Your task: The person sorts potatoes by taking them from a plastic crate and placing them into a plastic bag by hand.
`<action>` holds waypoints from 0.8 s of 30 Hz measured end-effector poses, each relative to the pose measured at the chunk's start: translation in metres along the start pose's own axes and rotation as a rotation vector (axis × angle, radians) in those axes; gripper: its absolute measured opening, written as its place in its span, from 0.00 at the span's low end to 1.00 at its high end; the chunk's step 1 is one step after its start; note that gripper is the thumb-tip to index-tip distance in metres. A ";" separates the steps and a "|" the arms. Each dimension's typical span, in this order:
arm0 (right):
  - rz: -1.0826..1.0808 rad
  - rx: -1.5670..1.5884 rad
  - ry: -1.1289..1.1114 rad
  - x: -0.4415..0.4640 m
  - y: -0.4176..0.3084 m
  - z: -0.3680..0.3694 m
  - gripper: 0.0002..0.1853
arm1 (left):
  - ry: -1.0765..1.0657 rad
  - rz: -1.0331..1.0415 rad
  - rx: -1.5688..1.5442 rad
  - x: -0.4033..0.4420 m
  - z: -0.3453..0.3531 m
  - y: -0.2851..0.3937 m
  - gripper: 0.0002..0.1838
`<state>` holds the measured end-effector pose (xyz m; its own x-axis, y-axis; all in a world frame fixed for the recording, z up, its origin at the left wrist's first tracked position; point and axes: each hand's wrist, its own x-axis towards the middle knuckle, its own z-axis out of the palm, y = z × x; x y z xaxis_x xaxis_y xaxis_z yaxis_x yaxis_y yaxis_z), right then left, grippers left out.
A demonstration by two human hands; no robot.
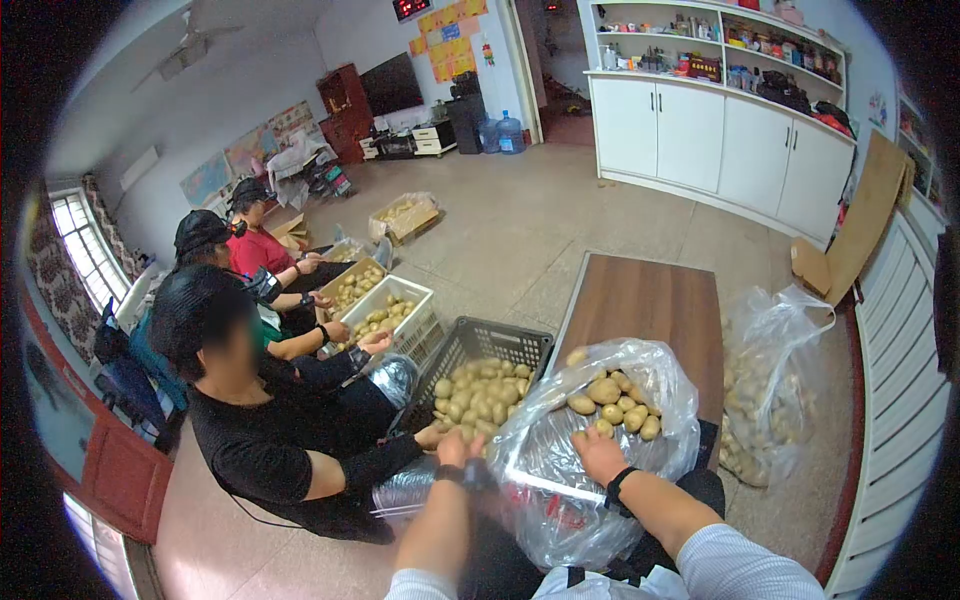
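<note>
My left hand point(458, 450), smeared by motion, is at the near edge of a dark grey plastic crate point(545, 345) heaped with potatoes point(480, 392). Whether its fingers hold anything does not show. My right hand point(600, 457) lies over a clear plastic bag point(530, 445), fingers stretched out, their tips by several potatoes point(622, 400) inside the bag. A white-edged frame partly shows through the plastic near my lap. Close to my left hand is a co-worker's hand point(432, 436), also at the crate.
Co-workers sit in a row at left, beside a white crate point(425, 300) and boxes of potatoes. A brown wooden table point(640, 295) stands ahead. At right, a clear sack of potatoes point(770, 390) rests on the floor. White cabinets point(690, 130) line the back.
</note>
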<state>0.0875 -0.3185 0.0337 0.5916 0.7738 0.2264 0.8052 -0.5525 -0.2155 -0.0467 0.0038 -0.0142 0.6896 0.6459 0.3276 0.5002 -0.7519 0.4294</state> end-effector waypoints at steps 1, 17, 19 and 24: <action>0.000 0.000 0.000 -0.001 -0.001 -0.001 0.12 | 0.000 0.000 0.000 0.000 0.005 -0.004 0.29; -0.008 0.029 -0.104 -0.027 -0.005 0.003 0.12 | -0.038 -0.931 -1.467 0.017 0.065 -0.061 0.11; -0.009 0.039 -0.095 -0.031 -0.005 0.004 0.13 | -0.071 -0.937 -1.578 0.013 0.023 -0.009 0.09; 0.047 0.149 -0.115 -0.035 -0.004 0.005 0.14 | -0.185 -0.755 -1.391 0.010 0.001 0.036 0.11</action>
<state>0.0633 -0.3417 0.0216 0.6128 0.7833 0.1042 0.7567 -0.5437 -0.3631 -0.0213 -0.0172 0.0037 0.6192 0.6954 -0.3648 -0.0340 0.4879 0.8723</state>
